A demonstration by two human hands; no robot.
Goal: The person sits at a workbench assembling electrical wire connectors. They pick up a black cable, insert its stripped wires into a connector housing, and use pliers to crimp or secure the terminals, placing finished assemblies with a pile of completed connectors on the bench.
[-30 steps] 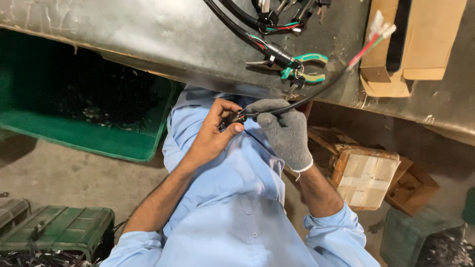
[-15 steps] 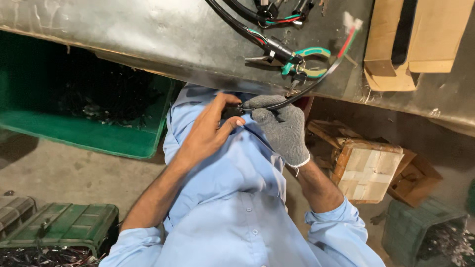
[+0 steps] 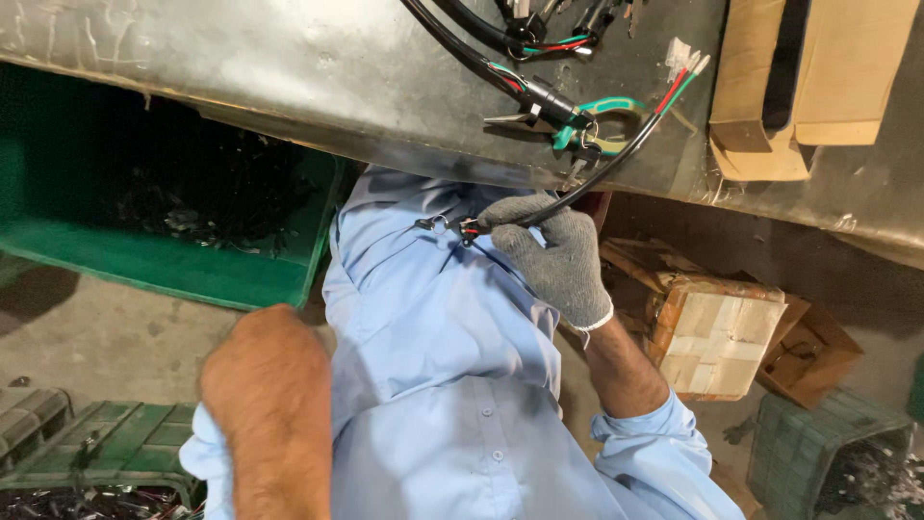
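Observation:
My right hand (image 3: 553,255), in a grey knit glove, is shut on a thin black cable (image 3: 602,173) in front of my light blue shirt. The cable's near end, with small metal terminals (image 3: 445,227), sticks out left of the glove. Its far end runs up onto the metal table (image 3: 289,67) and splits into red, green and white wires (image 3: 681,75). My bare left hand (image 3: 265,361) is low at the left, away from the cable. Only its back and the forearm show, and the fingers are hidden.
Green-handled pliers (image 3: 602,120) and other black wire harnesses (image 3: 500,39) lie on the table. A cardboard box (image 3: 818,87) sits at its right. A green bin (image 3: 192,260) stands at the left, a taped carton (image 3: 712,332) on the floor at the right, green crates (image 3: 106,443) below.
My left hand has let go of the cable end and dropped down to the lower left. The gloved right hand still holds the cable in about the same place.

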